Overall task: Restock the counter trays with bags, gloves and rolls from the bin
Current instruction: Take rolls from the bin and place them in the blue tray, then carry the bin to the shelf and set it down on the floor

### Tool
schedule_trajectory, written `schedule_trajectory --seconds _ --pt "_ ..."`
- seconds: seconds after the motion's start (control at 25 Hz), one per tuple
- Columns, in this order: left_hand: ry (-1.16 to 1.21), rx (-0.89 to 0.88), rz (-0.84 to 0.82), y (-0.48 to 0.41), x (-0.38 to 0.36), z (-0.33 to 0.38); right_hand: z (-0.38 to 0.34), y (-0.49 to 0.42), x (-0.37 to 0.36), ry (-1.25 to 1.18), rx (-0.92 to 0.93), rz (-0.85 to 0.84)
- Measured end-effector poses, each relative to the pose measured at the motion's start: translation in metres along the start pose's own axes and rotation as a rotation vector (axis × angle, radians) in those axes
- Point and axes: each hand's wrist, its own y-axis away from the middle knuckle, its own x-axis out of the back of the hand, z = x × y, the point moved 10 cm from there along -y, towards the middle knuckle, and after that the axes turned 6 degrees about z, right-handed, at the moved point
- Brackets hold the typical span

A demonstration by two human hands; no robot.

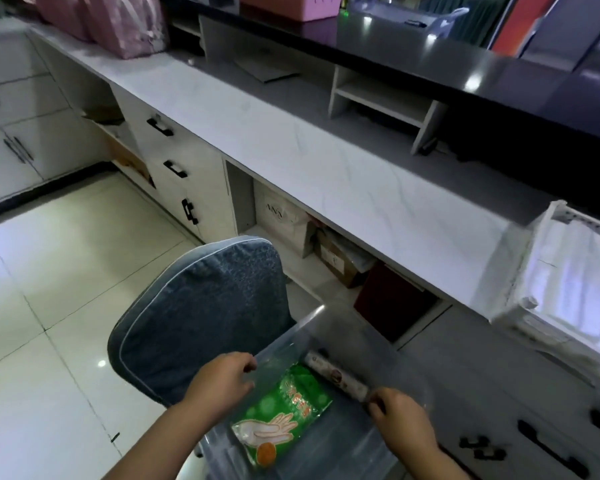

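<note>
One clear bin (378,355) at lower centre of the frame, resting on one chair (201,306) with a blue cushioned back. Inside the bin, two items: one green glove packet (281,417), lying flat on the bin floor and printed with a white hand, and one roll (336,374) with a patterned wrapper, lying just beyond the packet's upper right edge, along the far side of the bin. Two bare hands at the bottom of the frame: left hand (219,379) with fingers curled over the bin's left rim, gripping it; right hand (400,415) with fingers curled at the bin's right rim, just beside the near end of the roll, contact with the roll itself not discernible. One long pale marble-patterned counter (326,161) crossing the frame from upper left to lower right. One white tray (534,327) at the right edge, on the counter, holding a stack of white plastic bags (575,271), number not countable. Three drawers (175,169) with black handles at centre left, under the counter. Pink bags (118,22) at upper left, on the counter's far end.
</note>
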Motion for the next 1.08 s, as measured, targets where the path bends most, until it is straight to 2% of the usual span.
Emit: schedule_trajectory --seconds 0.24,0.4,0.52,0.6,0.72,0.92,1.08 --pt "-0.173 -0.206 -0.281 -0.058 -0.059 -0.011 0.055 0.028 -0.042 -0.077 -0.449 0.147" --pt "-0.249 -0.249 -0.341 -0.077 -0.089 -0.026 0.070 0.061 -0.086 -0.182 -0.681 0.198" --pt "-0.234 -0.242 -0.316 -0.089 -0.101 -0.030 0.073 0.089 -0.128 -0.306 -0.833 0.182" --pt "-0.211 -0.172 -0.303 -0.099 -0.105 -0.036 0.070 0.100 -0.154 -0.422 -0.903 0.155" --pt "-0.140 -0.034 -0.389 -0.105 -0.121 -0.042 0.071 0.106 -0.172 -0.556 -0.974 0.175" --pt "-0.221 -0.147 -0.278 -0.085 -0.121 0.007 0.107 0.149 -0.146 -0.566 -1.061 0.436" --pt "-0.217 -0.289 -0.197 -0.031 -0.137 0.077 0.157 0.218 -0.133 -0.544 -1.106 0.537"
